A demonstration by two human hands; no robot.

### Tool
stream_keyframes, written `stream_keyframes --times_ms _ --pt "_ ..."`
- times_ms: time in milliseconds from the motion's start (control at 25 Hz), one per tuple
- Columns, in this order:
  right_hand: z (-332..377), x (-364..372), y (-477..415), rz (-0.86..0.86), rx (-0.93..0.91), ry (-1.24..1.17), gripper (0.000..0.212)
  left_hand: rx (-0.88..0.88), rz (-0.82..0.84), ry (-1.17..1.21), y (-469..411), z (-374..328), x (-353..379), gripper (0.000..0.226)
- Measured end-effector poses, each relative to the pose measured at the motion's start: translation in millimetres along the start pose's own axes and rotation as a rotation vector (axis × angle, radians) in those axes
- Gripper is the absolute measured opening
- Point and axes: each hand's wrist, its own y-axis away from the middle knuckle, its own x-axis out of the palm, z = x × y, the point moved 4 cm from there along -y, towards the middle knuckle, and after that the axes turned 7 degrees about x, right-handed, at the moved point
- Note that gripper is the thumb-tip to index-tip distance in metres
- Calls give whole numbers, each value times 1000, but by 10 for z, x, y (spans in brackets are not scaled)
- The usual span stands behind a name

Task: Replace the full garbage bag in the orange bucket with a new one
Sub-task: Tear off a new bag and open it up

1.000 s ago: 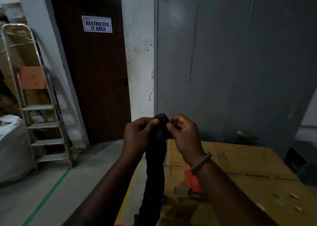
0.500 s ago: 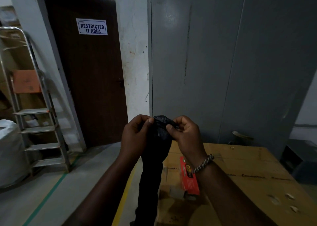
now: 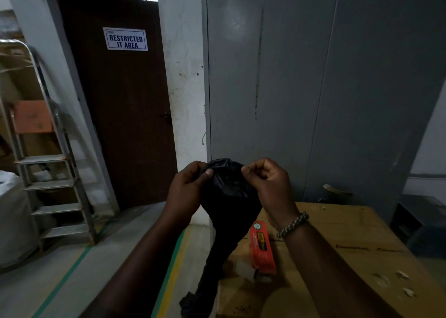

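Stage: seems early | left hand [image 3: 188, 192], right hand [image 3: 268, 187] pinch black garbage bag [image 3: 229, 194] top | orange bucket unseen, lining remains

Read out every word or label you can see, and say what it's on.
"RESTRICTED IT AREA": white sign on the brown door.
Tiny line at the sign's top: too small to read.
Label on the orange packet, lying on the cardboard box: too blurred to read.
Dark print on the cardboard box itself: too blurred to read.

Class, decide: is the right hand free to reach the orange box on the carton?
Probably not yet: the right hand pinches the black bag, though the orange box lies uncovered just below it.
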Motion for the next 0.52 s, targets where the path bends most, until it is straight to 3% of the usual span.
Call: stream_keyframes --times_ms 240,440,520 --pt "45 -102 -16 94 -2 91 14 71 -106 -95 -32 7 -112 5" --pt "30 -227 -89 -110 -112 281 21 139 -145 -272 -46 -25 -220 14" --pt "42 -247 -74 -108 -78 229 26 134 -174 -271 -58 -15 -248 24"
